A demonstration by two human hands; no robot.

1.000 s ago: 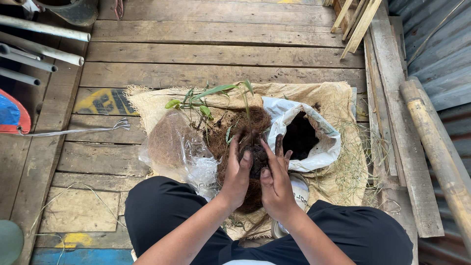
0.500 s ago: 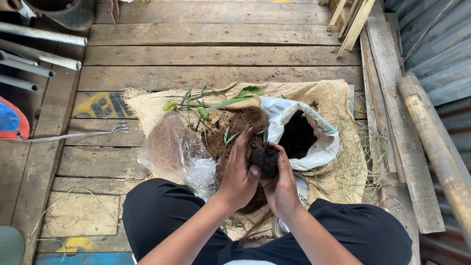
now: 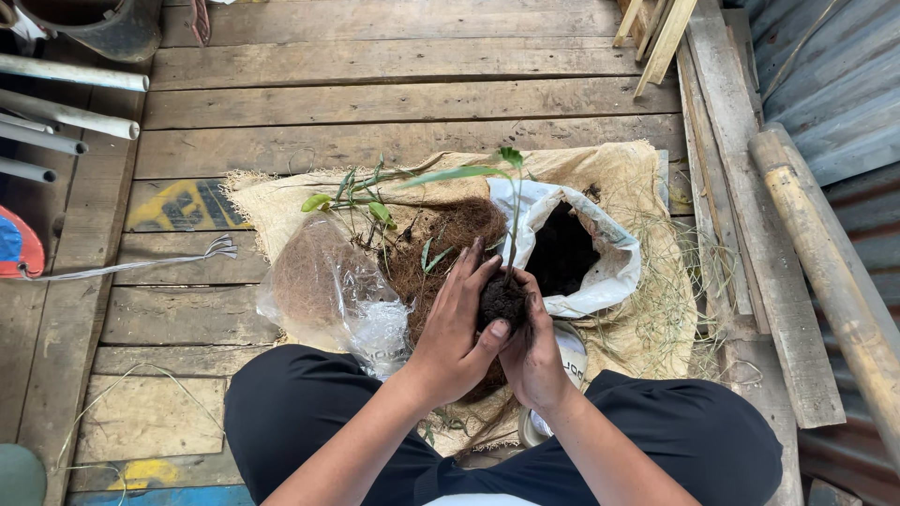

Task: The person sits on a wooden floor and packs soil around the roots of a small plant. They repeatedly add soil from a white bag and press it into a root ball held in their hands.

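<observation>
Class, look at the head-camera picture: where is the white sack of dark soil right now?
The white sack lies open on the burlap sheet, right of centre, just beyond the right hand and beside the brown fibre pile.

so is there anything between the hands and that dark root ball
No. The left hand and right hand both cup the dark root ball directly, fingers pressed on it; only the seedling's thin stem rises from it.

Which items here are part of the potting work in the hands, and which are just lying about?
In use: left hand and right hand cupping the seedling's soil ball; coconut fibre; white soil sack; burlap mat.
Lying about: white pipes; bamboo pole; dark bucket.
</observation>
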